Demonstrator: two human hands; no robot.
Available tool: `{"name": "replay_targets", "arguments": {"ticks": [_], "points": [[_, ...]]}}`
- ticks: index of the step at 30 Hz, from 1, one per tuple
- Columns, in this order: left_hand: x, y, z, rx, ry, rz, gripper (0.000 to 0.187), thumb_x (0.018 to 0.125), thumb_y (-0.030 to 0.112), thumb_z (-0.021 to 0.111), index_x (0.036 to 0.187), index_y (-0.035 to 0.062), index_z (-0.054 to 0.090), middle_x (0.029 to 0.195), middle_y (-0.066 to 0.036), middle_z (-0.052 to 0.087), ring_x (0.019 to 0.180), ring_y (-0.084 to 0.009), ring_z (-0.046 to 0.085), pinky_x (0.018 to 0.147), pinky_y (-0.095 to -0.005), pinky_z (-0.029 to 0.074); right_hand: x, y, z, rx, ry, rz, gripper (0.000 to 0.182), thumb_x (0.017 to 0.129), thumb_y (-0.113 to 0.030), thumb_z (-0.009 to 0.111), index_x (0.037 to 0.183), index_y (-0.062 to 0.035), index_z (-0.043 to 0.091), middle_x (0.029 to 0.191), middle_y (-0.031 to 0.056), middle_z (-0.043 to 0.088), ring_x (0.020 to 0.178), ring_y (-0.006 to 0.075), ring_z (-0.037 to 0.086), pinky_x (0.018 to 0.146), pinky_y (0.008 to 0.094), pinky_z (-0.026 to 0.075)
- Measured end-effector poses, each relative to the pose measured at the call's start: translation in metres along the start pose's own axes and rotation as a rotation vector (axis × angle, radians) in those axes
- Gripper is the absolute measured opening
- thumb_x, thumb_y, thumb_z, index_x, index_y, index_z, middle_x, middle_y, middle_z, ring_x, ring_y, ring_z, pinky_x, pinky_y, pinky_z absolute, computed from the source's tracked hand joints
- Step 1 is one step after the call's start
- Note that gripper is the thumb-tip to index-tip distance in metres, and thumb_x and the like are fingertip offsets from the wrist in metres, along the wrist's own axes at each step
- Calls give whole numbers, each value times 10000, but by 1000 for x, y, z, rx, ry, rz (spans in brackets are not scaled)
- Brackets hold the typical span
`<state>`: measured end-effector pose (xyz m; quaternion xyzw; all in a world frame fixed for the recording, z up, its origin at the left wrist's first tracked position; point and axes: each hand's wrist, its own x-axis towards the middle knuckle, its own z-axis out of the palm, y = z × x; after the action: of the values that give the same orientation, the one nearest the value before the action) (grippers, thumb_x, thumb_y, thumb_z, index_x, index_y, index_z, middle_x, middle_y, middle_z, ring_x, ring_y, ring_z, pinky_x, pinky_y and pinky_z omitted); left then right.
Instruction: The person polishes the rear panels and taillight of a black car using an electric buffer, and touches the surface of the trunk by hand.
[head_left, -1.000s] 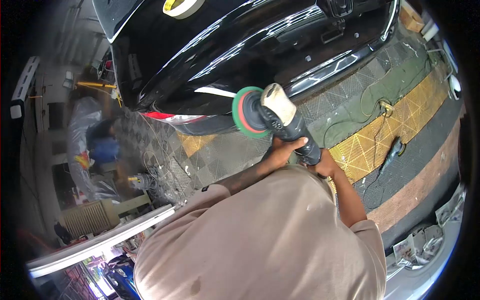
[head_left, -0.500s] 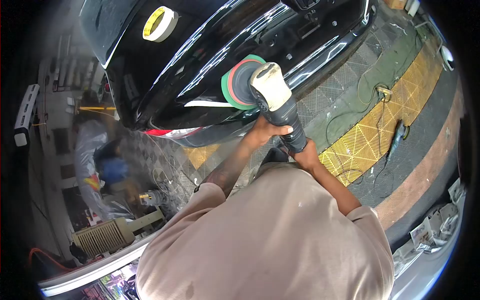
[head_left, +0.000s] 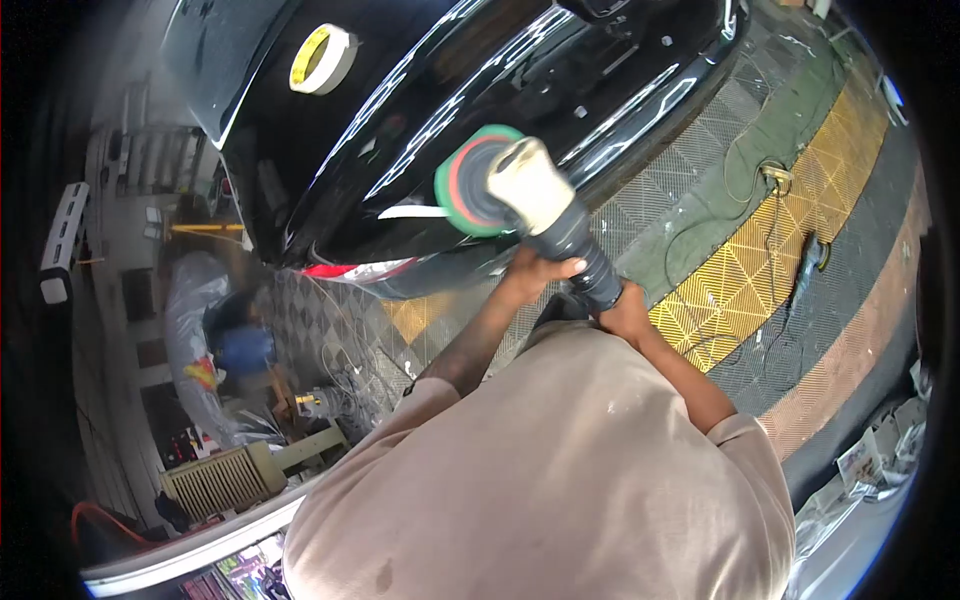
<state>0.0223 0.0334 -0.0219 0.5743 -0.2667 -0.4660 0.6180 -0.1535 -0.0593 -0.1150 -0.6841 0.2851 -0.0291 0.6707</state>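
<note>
A car polisher [head_left: 560, 215] with a cream head and black body is held between my two hands. Its backing plate carries a green-edged pad [head_left: 450, 205], which overlaps the glossy black rear of a car [head_left: 400, 130]. My left hand [head_left: 533, 277] wraps around the black body just behind the head, thumb on top. At the rear end of the tool, my right hand [head_left: 626, 312] is closed around the handle. A strip of white tape or glare [head_left: 412, 212] shows beside the pad, above the red and clear tail light [head_left: 360, 271].
A roll of masking tape [head_left: 343, 66] rests on the car. A power cord [head_left: 730, 185] runs over the tiled floor [head_left: 710, 310] at right, where another blue power tool [head_left: 803, 275] lies. Plastic sheeting [head_left: 195, 300] and a beige vented unit [head_left: 222, 483] stand at left.
The polisher has shifted a little left across the car's rear with both hands still on it, and its head is slightly blurred. The whole view has tilted slightly.
</note>
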Motion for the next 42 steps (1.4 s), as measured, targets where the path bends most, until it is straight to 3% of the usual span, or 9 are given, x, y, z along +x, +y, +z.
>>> {"name": "replay_targets", "arguments": {"ticks": [4, 7, 9, 15, 28, 31, 36, 38, 42], "points": [[11, 5, 3, -121, 70, -65, 605, 660, 88, 855, 1202, 45, 589, 1108, -49, 616, 1028, -176, 586, 933, -344, 476, 5, -8, 6, -7, 78, -48, 417, 748, -250, 863, 1005, 30, 692, 930, 150, 738, 861, 204, 713, 758, 346, 544], [-5, 3, 1, 29, 82, 32, 531, 729, 114, 788, 1211, 20, 586, 1132, -91, 637, 1067, -205, 604, 968, -377, 473, 1, -15, 1, 39, 49, -45, 389, 705, -190, 855, 986, 25, 694, 914, 156, 736, 841, 206, 712, 752, 351, 544], [-17, -7, -3, 8, 131, 41, 536, 735, 121, 783, 1219, 21, 576, 1137, -94, 632, 1075, -212, 602, 974, -382, 472, 1, -15, -3, -119, -69, -11, 374, 653, -125, 793, 975, 29, 684, 922, 203, 718, 853, 317, 706, 797, 381, 532], [-56, 3, 0, -91, 253, 102, 486, 783, 40, 728, 1234, 5, 552, 1175, -94, 604, 1107, -217, 586, 1005, -393, 455, 4, -27, 4, -199, -228, -94, 321, 642, -110, 757, 924, 31, 695, 953, 260, 696, 891, 329, 702, 815, 394, 531], [-13, -52, 65, -336, 351, -145, 441, 794, 110, 767, 1172, 52, 545, 1098, -44, 584, 1035, -174, 576, 957, -377, 462, -17, 5, -80, -290, -319, 322, 643, 627, -171, 799, 1158, 125, 589, 1127, 283, 657, 1071, 359, 649, 919, 380, 497], [-12, -53, 66, -363, 357, -161, 413, 809, 99, 750, 1165, 49, 547, 1094, -47, 588, 1027, -176, 581, 950, -382, 467, -24, 10, -80, -207, -257, 249, 486, 596, -113, 768, 1038, 57, 662, 928, 163, 706, 856, 268, 676, 832, 345, 515], [-37, -35, 46, -295, 383, -100, 437, 814, 74, 740, 1195, 51, 525, 1141, -55, 567, 1090, -176, 554, 973, -371, 450, -15, -26, -54, -276, -279, 216, 487, 620, -125, 778, 1066, 38, 666, 974, 193, 711, 909, 296, 688, 851, 355, 518], [-47, -27, 34, -181, 401, -45, 463, 804, 74, 744, 1208, 46, 520, 1161, -61, 560, 1108, -185, 546, 993, -381, 438, -10, -43, -46, -239, -367, 174, 470, 645, -155, 765, 1062, 44, 676, 1018, 274, 692, 1002, 378, 675, 892, 396, 513], [-43, -15, 6, -85, 327, -22, 520, 769, 96, 761, 1230, 35, 526, 1172, -75, 573, 1104, -202, 558, 1009, -385, 433, 6, -4, -8, -187, -224, 32, 387, 650, -146, 737, 990, 32, 691, 946, 261, 703, 911, 381, 696, 839, 409, 532]]}}
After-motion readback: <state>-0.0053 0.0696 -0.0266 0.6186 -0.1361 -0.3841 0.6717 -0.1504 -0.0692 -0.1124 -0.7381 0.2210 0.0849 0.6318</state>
